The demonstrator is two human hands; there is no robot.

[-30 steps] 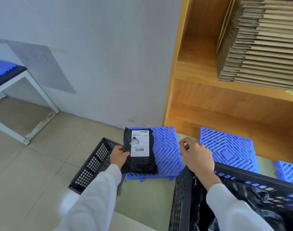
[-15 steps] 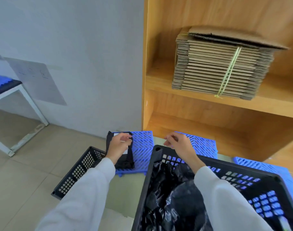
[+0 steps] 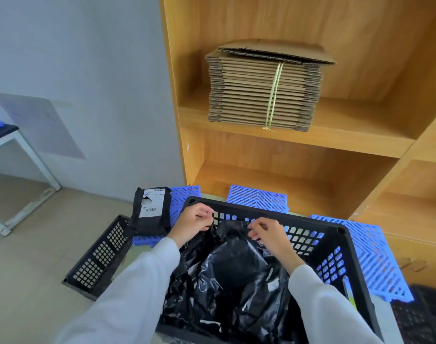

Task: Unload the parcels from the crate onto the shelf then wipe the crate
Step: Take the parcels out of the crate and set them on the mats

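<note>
left hand (image 3: 192, 223) pinching | right hand (image 3: 267, 233) (fingers curled) seemingly pinching

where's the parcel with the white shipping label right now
In the head view it lies left of centre, the labelled parcel resting on a blue grid mat on the floor, just left of the black crate and beyond the left hand.

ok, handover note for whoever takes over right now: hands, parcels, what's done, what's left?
Left hand: over the crate, fingers pinching the top edge of a black bag.
Right hand: pinching the same bag edge, nearer the crate's far wall.
Neither has lifted it yet.
Parcels: one labelled parcel lies outside on the blue mat by the shelf; the rest are in the crate.
Done: one parcel out, none seen on the shelf.
Left: shelve the parcels, then wipe the crate.
</note>
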